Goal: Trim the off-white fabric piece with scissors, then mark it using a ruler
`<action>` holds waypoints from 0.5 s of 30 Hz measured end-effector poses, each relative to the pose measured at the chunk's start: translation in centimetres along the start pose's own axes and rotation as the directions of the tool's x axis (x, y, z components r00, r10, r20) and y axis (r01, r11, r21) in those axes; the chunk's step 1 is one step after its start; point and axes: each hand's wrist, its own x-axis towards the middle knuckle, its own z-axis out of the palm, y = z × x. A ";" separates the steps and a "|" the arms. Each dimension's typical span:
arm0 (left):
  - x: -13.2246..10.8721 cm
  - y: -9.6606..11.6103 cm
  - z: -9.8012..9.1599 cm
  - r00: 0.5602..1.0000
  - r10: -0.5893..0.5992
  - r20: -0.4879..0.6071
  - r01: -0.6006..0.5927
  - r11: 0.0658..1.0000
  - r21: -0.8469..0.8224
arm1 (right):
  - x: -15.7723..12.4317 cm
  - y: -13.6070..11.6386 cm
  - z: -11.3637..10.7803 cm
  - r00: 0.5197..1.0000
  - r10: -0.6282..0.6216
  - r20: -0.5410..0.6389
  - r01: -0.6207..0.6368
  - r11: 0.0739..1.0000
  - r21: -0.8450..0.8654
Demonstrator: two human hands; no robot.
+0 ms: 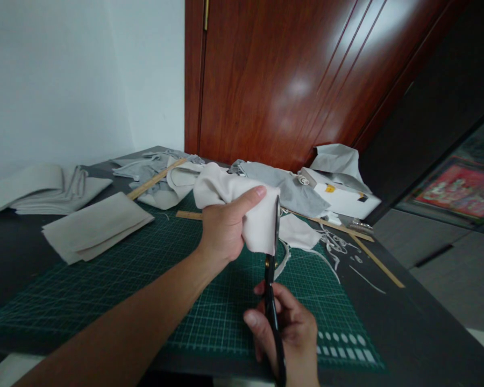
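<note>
My left hand [229,226] grips a piece of white fabric [260,223] above the cutting mat, its thumb pressed on top of the cloth. Black-handled scissors [270,290] are in my right hand [286,328], pointing away from me. Their blades lie along the right edge of the fabric, and the gold-coloured pivot sits just below it. Thin trimmed strips and a flat white fabric piece [298,232] rest on the mat just beyond the blades. The far end of the held cloth bunches up over my left hand.
A green cutting mat [210,301] covers much of the dark table. Folded cream fabric [99,223] lies at left, with a wooden ruler [157,179] behind. Grey cloth [284,185], a white box [341,193] and fabric scraps [336,244] are at the back right, before a wooden door [266,80].
</note>
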 end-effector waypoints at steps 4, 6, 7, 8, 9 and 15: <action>0.3 0.0 0.1 0.999 -0.039 -0.004 0.039 0.999 -0.014 | 0.0 0.1 -0.1 1.000 -0.004 0.013 0.004 1.000 -0.007; 0.3 0.1 0.1 0.998 -0.067 -0.002 0.067 0.998 -0.016 | 0.1 0.2 -0.1 1.000 -0.007 0.023 0.007 1.000 -0.009; 0.2 0.1 0.1 0.998 -0.063 -0.007 0.063 0.998 -0.016 | 0.1 0.3 -0.2 1.000 -0.010 0.024 0.011 1.000 -0.012; 0.2 0.1 0.0 0.999 -0.046 -0.014 0.046 0.999 -0.016 | 0.1 0.4 -0.2 1.000 -0.014 0.024 0.014 1.000 -0.016; 0.2 0.1 0.0 0.999 -0.027 -0.022 0.026 1.000 -0.014 | 0.1 0.5 -0.2 1.000 -0.016 0.024 0.016 1.000 -0.019; 0.1 0.1 0.1 0.999 0.045 -0.011 -0.045 0.999 0.022 | 0.1 0.7 -0.3 0.999 -0.031 0.040 0.031 0.999 0.015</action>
